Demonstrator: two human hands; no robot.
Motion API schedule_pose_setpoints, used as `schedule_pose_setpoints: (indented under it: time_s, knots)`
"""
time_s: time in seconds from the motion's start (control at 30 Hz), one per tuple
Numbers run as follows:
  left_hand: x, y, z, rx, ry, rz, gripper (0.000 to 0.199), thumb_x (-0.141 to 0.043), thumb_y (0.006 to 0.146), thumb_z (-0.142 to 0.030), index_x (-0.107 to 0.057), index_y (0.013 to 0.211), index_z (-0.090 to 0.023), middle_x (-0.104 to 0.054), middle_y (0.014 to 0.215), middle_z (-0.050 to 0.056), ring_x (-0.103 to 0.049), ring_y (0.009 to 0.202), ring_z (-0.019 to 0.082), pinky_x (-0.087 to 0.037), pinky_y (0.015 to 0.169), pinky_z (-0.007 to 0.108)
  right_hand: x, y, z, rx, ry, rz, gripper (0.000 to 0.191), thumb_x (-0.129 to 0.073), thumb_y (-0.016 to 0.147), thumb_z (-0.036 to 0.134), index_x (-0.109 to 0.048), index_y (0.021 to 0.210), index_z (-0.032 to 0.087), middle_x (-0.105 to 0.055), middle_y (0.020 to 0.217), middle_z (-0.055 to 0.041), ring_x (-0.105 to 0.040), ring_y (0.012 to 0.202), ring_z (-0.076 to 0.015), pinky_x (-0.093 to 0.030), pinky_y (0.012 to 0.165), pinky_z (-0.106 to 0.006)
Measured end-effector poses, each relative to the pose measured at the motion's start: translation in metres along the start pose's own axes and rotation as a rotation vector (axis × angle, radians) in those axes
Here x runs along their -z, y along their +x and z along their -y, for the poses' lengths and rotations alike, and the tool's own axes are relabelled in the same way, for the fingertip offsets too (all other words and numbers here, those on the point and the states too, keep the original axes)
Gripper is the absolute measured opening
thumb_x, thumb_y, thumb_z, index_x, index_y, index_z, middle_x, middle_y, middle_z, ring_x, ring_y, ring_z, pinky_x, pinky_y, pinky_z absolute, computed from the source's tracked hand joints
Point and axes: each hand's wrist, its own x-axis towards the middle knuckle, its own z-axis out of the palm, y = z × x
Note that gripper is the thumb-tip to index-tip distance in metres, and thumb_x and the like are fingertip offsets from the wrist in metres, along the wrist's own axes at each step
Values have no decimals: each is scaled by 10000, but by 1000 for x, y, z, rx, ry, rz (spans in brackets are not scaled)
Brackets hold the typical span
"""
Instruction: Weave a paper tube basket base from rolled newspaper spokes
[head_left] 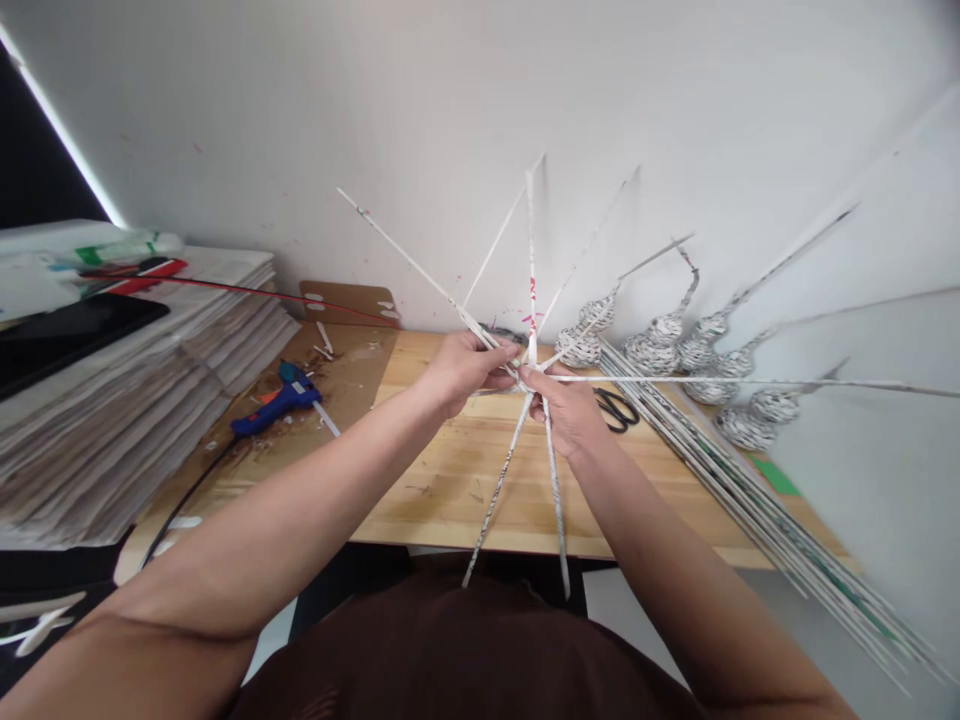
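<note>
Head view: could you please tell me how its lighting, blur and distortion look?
Head view: soft light on the wall, a glaring strip at upper left, deep shade under the tabletop; woven shapes slightly soft, paper rods low in contrast; forearms stretched toward the lower corners.

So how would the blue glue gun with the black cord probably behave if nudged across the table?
The blue plastic glue gun lies flat on its side, so it probably slides rather than rolls. Its black cord, trailing off the near edge, would likely tug or swivel it.
</note>
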Motion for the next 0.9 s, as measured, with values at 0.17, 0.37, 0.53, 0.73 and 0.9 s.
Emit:
schedule_pose_setpoints:
  time_s: [0.17, 0.37, 0.53, 0.73, 0.9]
  knots:
    - [4, -1, 2, -15, -31, -18, 99, -723, 783, -183, -671, 804, -101, -689, 704, 47, -639, 603, 109, -545, 640, 248, -5, -1, 0, 16, 10, -45, 277, -809, 579, 334, -594, 623, 165, -499, 501, 51, -386, 418, -60, -226, 365, -211]
    - [10, -5, 9, -151, -69, -124, 295, -756, 737, -415, -636, 758, -146, -672, 745, 40, -615, 657, 115, -421, 526, 197, -7, 0, 0, 38, 31, -128, 275, -782, 572, 321, -546, 584, 178, -478, 480, 52, -389, 417, -70, -251, 368, -217]
    - [12, -8, -5, -406, -99, -120, 258, -689, 788, -413, -662, 918, -192, -706, 956, 56, -642, 861, 154, -459, 648, 234, -1, 3, -5, -2, 23, -125, 256, -774, 580, 318, -564, 599, 173, -500, 485, 46, -371, 405, -63, -215, 358, -211]
    - [17, -2, -6, -516, 89, 21, 524, -779, 702, -251, -603, 1192, -188, -677, 1101, 80, -634, 990, 182, -491, 876, 329, 3, 4, -8, -8, 51, -88, 258, -772, 599, 335, -580, 615, 163, -501, 504, 44, -385, 413, -62, -221, 354, -206]
    - [23, 1, 16, -330, 132, 127, 383, -755, 720, -217, -652, 1079, -130, -698, 950, 81, -666, 854, 165, -537, 812, 336, 2, -1, -4, -29, 62, -75, 259, -769, 579, 332, -572, 611, 167, -514, 524, 39, -388, 423, -62, -227, 351, -202]
